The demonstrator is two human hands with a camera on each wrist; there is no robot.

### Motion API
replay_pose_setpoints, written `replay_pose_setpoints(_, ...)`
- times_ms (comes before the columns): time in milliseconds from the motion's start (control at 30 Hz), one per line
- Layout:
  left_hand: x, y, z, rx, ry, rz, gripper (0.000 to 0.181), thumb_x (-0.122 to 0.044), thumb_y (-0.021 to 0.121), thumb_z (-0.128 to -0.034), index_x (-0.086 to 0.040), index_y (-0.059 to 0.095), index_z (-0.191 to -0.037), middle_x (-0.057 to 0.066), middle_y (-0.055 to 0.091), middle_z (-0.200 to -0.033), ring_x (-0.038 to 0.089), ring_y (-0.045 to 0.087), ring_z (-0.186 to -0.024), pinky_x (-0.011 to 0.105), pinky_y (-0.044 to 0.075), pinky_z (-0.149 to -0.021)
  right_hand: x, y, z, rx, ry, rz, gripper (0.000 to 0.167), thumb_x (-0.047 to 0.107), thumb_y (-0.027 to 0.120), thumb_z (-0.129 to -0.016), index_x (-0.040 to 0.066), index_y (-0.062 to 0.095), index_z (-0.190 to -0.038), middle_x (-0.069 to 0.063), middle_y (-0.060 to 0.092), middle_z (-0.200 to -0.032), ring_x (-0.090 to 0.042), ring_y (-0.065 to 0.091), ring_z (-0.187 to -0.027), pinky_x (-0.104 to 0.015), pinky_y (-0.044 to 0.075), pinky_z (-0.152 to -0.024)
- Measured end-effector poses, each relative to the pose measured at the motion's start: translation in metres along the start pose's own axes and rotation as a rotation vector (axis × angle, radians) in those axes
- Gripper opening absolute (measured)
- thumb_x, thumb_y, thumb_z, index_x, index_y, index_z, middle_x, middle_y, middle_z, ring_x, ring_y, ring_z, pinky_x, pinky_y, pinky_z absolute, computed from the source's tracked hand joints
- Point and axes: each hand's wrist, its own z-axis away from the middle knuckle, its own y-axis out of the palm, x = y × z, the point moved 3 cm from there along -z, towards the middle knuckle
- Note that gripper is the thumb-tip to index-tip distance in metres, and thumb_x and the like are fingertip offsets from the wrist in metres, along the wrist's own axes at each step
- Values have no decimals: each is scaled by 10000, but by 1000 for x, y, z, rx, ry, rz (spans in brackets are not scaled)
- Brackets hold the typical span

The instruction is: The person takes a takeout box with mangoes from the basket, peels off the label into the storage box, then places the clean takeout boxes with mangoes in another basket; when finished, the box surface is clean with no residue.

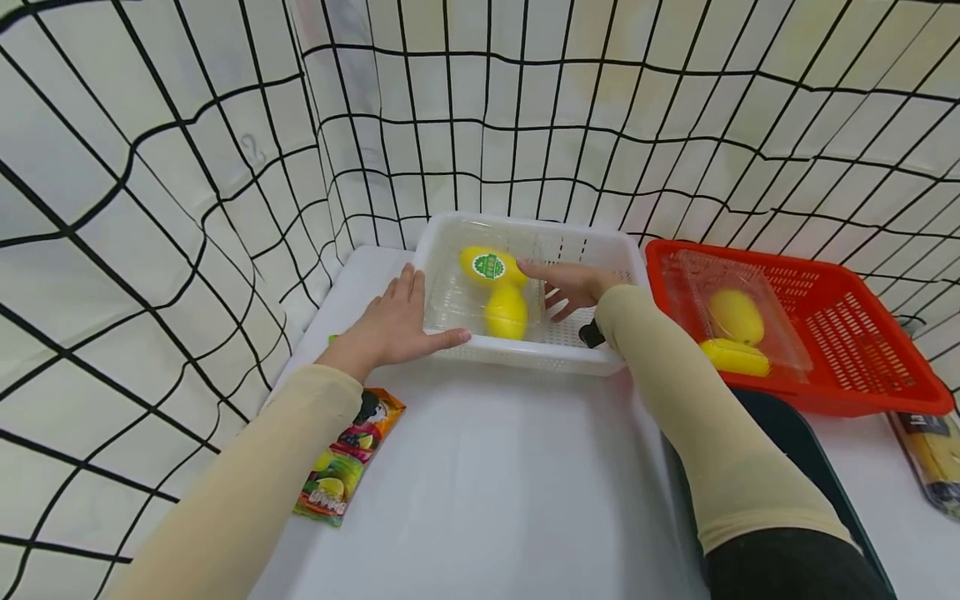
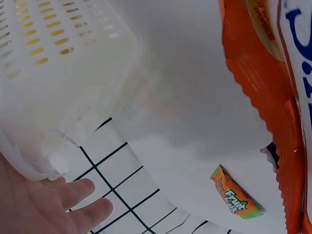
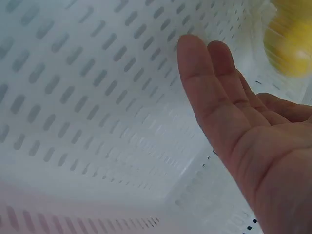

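Observation:
A white perforated basket [image 1: 517, 355] stands against the back mesh. In its left part lies a clear plastic tray [image 1: 457, 310] with two yellow fruits, one of them the upper fruit [image 1: 480, 262] bearing a green round sticker, the other the lower fruit [image 1: 506, 312]. My left hand [image 1: 397, 321] rests at the basket's left front corner, thumb spread along the front rim. Inside the basket, my right hand [image 1: 572, 286] hangs right of the tray with fingers extended. Its thumb is close to the stickered fruit; contact cannot be told. In the right wrist view the palm [image 3: 278, 170] holds nothing.
A red basket [image 1: 870, 333] on the right holds another clear tray with yellow produce. A dark tray [image 1: 798, 442] lies under my right forearm. Colourful packets [image 1: 348, 458] lie by my left forearm; a small orange wrapper [image 2: 236, 195] shows too. Black wire mesh [image 1: 487, 127] bounds the back and left.

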Motion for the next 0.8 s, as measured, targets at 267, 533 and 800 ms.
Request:
replay_pose_setpoints(267, -1, 0, -1, -7, 12, 1, 1234, -757, 533, -886, 74, -31, -1605, 277, -72, -1698, 491, 111, -1563, 656, 221, -1227, 10, 2, 11, 48, -68, -41, 912, 697, 380, -994, 178, 26, -1656, -202, 75, -1711, -466, 275, -1520, -589, 410, -1157)
replay_pose_setpoints(533, 0, -2, -2, -2, 10, -5, 1225, -742, 532, -896, 78, -42, -1601, 277, -89, -1696, 505, 93, -1559, 657, 204, -1232, 27, 2, 26, 46, -156, -138, 887, 650, 383, -1010, 234, -74, -1646, -165, 20, -1726, -527, 277, -1504, -639, 373, -1160)
replay_pose_setpoints(800, 0, 0, -3, 13, 5, 0, 1234, -757, 524, -889, 68, -51, -1604, 271, -102, -1697, 500, 81, -1563, 653, 186, -1238, 38, 11, 38, 7, -170, -308, 952, 632, 464, -995, 341, -206, -1606, -250, 67, -1693, -555, 358, -1440, -668, 388, -1134)
